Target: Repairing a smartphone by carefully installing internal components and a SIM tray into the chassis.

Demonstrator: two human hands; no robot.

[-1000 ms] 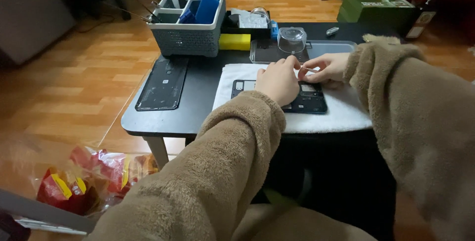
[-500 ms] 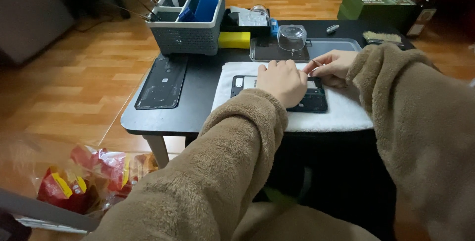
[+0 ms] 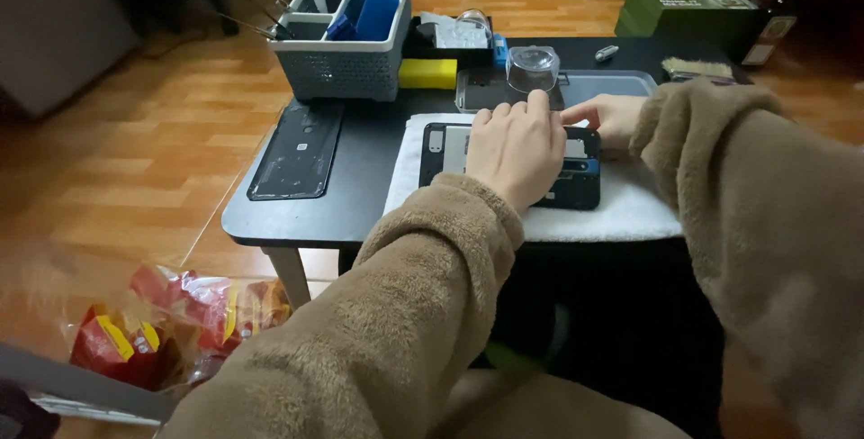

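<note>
1. Opened phone lying flat on white mat, centre of black surface, cushioned for work.
2. Left hand pressed palm-down on the phone, grip flat, steadying it.
3. Right hand at 3 o'clock, fingertips at the phone's edge; grip state impossible to tell.
4. Grey tool caddy at 11 o'clock, within reach.

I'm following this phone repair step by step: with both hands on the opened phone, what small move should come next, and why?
Probably keep the left hand pressing flat on the opened phone while the right hand works at its top edge. The phone lies on a soft white cloth and could slide; the left hand covers its middle, and the right fingers sit at the far edge.
</note>
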